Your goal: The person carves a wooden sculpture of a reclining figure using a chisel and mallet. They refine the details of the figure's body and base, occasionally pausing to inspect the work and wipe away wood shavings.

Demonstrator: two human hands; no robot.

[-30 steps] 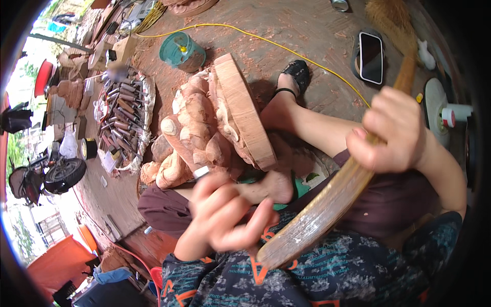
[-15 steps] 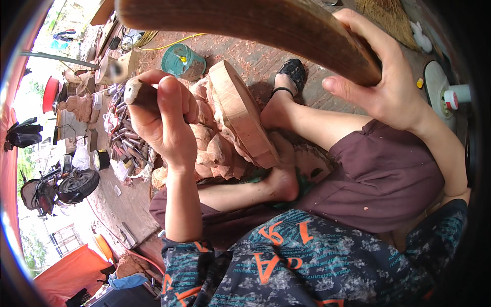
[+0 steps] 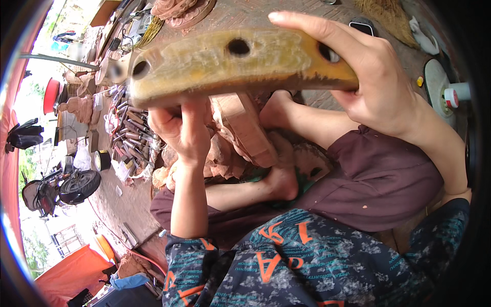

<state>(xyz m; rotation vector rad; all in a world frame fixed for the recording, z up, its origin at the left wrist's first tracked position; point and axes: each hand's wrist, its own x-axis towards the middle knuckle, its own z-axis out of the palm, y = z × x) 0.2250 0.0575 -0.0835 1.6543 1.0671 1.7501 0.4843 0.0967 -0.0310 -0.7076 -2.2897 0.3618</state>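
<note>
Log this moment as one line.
right hand: gripping holed wooden bar | left hand: partly behind bar, hold hidden | carved wood piece: partly blocked from view

The brown floor [image 3: 115, 203] spans the work area. Bright daylight enters along its left edge, where a motorcycle [image 3: 79, 187] stands. Orange sheet [image 3: 76, 268]: near the lower left corner. Straw broom [image 3: 388, 20]: near the upper right corner.

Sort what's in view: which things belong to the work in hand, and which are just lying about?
Likely in the work:
- holed bar, in the right hand
- carved wood piece, beyond the left hand
- hand tools, perhaps

Apparently lying about:
- phone
- broom
- motorcycle
</note>
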